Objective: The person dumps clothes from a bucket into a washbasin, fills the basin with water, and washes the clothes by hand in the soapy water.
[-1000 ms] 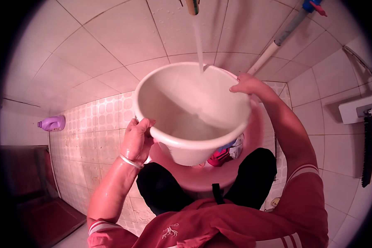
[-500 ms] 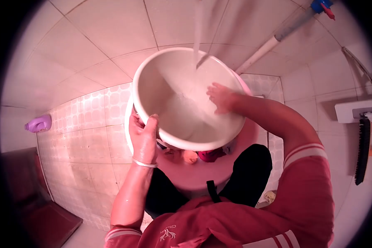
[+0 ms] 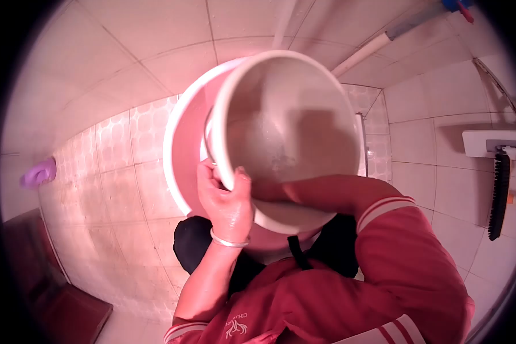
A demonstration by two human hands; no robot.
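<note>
A pale bucket (image 3: 327, 86) is tilted so that its mouth faces me, with its inside in shadow. My left hand (image 3: 226, 198) is closed round the bucket's left rim, thumb over the edge. Close above that hand runs a thin wire handle (image 3: 207, 137). Inside the bucket, low by the near wall, my right hand (image 3: 269, 190) reaches across to the left; its fingers are too dark and blurred to make out. Under and behind the bucket stands a large pink tub (image 3: 192, 123) with a white rim, its contents mostly hidden.
A water stream (image 3: 284, 26) falls behind the bucket. A pipe (image 3: 364, 53) with a blue valve runs along the tiled wall. To the left lies a purple bottle (image 3: 39, 173); a dark red mat (image 3: 77, 312) is at lower left. A black brush (image 3: 499, 195) hangs at right.
The bucket has turned its mouth toward me and shifted right, out from under the stream. My right hand has moved down and left inside it. My left hand keeps its hold on the rim.
</note>
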